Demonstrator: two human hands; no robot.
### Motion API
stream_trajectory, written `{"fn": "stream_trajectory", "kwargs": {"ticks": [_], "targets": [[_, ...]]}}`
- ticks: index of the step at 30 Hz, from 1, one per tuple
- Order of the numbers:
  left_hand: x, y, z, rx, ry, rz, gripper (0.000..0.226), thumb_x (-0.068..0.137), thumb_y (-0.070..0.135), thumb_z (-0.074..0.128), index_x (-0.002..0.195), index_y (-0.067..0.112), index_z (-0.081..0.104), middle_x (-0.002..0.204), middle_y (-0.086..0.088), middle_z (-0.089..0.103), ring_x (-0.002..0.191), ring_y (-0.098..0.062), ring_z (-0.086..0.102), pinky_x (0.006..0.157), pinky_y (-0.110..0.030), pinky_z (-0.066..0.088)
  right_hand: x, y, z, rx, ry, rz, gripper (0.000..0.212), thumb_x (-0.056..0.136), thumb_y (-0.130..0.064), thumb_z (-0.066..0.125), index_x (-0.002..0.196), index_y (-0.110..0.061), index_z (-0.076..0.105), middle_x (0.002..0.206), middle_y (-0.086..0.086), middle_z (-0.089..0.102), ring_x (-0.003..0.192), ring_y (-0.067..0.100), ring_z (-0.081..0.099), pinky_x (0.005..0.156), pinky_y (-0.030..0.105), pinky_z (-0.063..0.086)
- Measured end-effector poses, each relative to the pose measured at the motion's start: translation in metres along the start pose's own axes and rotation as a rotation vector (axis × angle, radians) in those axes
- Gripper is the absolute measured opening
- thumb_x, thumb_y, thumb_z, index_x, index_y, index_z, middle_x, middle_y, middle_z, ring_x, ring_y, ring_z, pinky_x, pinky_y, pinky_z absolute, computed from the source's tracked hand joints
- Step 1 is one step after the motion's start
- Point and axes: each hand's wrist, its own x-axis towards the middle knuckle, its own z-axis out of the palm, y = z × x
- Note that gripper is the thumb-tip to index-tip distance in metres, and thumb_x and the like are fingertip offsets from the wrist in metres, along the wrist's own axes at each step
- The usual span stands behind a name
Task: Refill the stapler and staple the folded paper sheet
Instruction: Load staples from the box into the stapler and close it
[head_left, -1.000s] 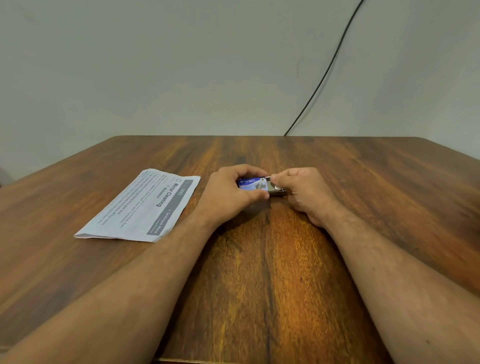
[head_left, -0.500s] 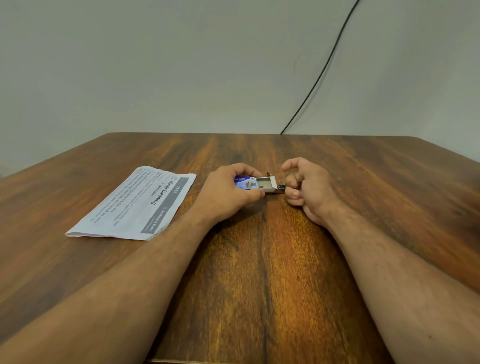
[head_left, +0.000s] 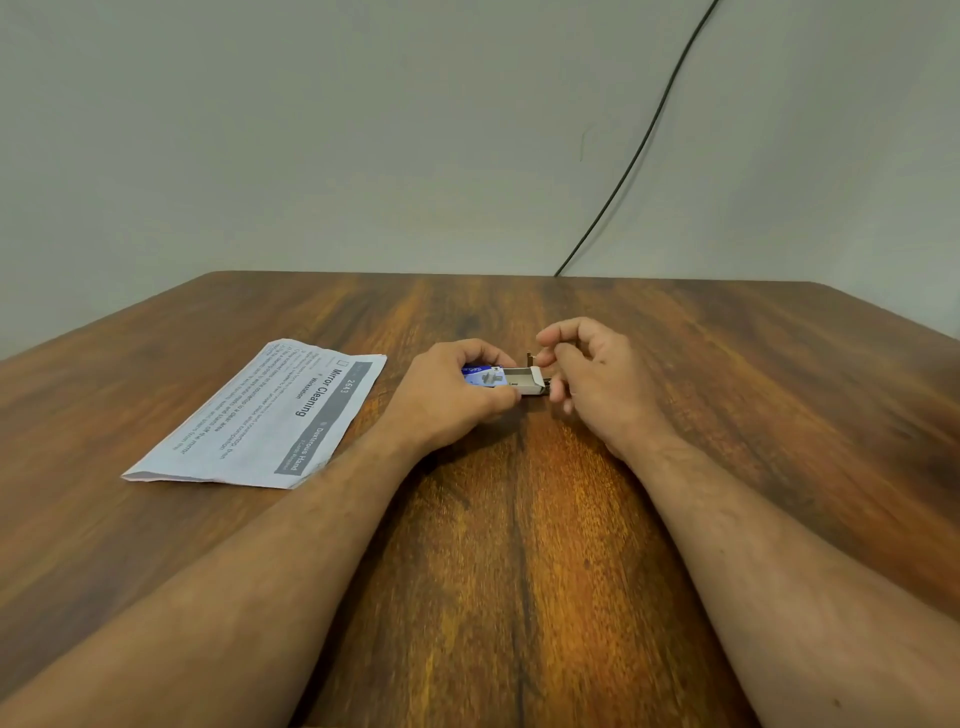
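Note:
A small blue staple box (head_left: 483, 375) lies on the wooden table (head_left: 519, 545), gripped by my left hand (head_left: 447, 395). Its pale inner tray (head_left: 522, 376) is slid out to the right, with a small brown flap (head_left: 529, 357) standing up at its far edge. My right hand (head_left: 587, 374) is curled at the tray's open end, its thumb tip against the flap and its lower fingers on the tray end. What the tray holds is too small to tell. The folded printed paper sheet (head_left: 270, 415) lies flat to the left. No stapler shows.
A black cable (head_left: 639, 150) runs down the grey wall to the table's far edge. My forearms cross the near half of the table. Bare wood lies right of my right hand and behind both hands.
The tray has slid out of the box to the right. My right hand let go of its end, then lifted its thumb and index finger to the tray's far edge.

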Motion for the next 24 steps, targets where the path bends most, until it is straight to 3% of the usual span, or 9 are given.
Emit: {"fn": "stream_trajectory", "kwargs": {"ticks": [3, 6, 10, 13, 15, 17, 24], "targets": [[0.0008, 0.0003, 0.0006, -0.007, -0.023, -0.024, 0.024, 0.082, 0.026, 0.078, 0.105, 0.026, 0.074, 0.101, 0.007, 0.072, 0.088, -0.009, 0.067, 0.069, -0.015, 0.047, -0.0018, -0.0020, 0.0004, -0.050, 0.023, -0.065, 0.026, 0.098, -0.005, 0.049, 0.116, -0.021, 0.057, 0.087, -0.001, 0.073, 0.046, 0.005, 0.056, 0.043, 0.023, 0.047], [0.0012, -0.0002, 0.0007, -0.018, -0.036, -0.039, 0.023, 0.082, 0.025, 0.078, 0.105, 0.026, 0.074, 0.102, 0.006, 0.072, 0.089, -0.010, 0.067, 0.070, -0.018, 0.047, -0.0023, -0.0032, 0.0010, -0.071, 0.038, -0.110, 0.022, 0.097, -0.009, 0.056, 0.110, -0.024, 0.049, 0.091, -0.003, 0.077, 0.044, 0.004, 0.059, 0.042, 0.021, 0.046], [0.0010, -0.0013, 0.0002, -0.038, -0.010, -0.045, 0.024, 0.082, 0.027, 0.078, 0.106, 0.028, 0.074, 0.101, 0.007, 0.073, 0.087, -0.008, 0.067, 0.067, -0.016, 0.045, -0.0058, -0.0064, 0.0018, -0.099, -0.012, -0.121, 0.011, 0.092, -0.022, 0.072, 0.096, -0.018, 0.063, 0.076, -0.003, 0.077, 0.045, 0.006, 0.062, 0.044, 0.022, 0.050], [0.0004, -0.0012, -0.0009, -0.054, -0.018, -0.049, 0.025, 0.083, 0.027, 0.078, 0.108, 0.027, 0.073, 0.100, 0.007, 0.072, 0.085, -0.008, 0.067, 0.063, -0.012, 0.044, -0.0070, -0.0070, 0.0014, -0.186, 0.000, -0.136, 0.008, 0.085, -0.029, 0.079, 0.088, -0.023, 0.074, 0.084, -0.008, 0.075, 0.068, 0.009, 0.069, 0.063, 0.030, 0.058], [0.0008, -0.0022, -0.0019, -0.076, -0.020, -0.050, 0.025, 0.083, 0.029, 0.079, 0.108, 0.027, 0.074, 0.100, 0.005, 0.072, 0.087, -0.010, 0.068, 0.066, -0.016, 0.046, -0.0060, -0.0068, 0.0012, -0.253, -0.015, -0.153, 0.005, 0.082, -0.030, 0.081, 0.084, -0.027, 0.078, 0.094, -0.010, 0.072, 0.088, 0.011, 0.067, 0.078, 0.034, 0.056], [0.0013, -0.0036, -0.0024, -0.092, -0.028, -0.060, 0.025, 0.083, 0.030, 0.079, 0.107, 0.027, 0.074, 0.101, 0.004, 0.073, 0.089, -0.012, 0.068, 0.069, -0.020, 0.049, -0.0047, -0.0070, 0.0016, -0.278, -0.036, -0.159, 0.003, 0.082, -0.029, 0.080, 0.085, -0.027, 0.080, 0.098, -0.010, 0.069, 0.094, 0.008, 0.064, 0.084, 0.032, 0.054], [0.0032, -0.0054, -0.0020, -0.102, -0.071, -0.071, 0.024, 0.079, 0.028, 0.080, 0.103, 0.026, 0.076, 0.100, 0.001, 0.075, 0.093, -0.017, 0.072, 0.083, -0.034, 0.060, -0.0054, -0.0062, 0.0031, -0.361, -0.048, -0.188, 0.003, 0.082, -0.026, 0.080, 0.082, -0.028, 0.077, 0.097, -0.006, 0.064, 0.081, 0.005, 0.055, 0.069, 0.021, 0.040]]}}
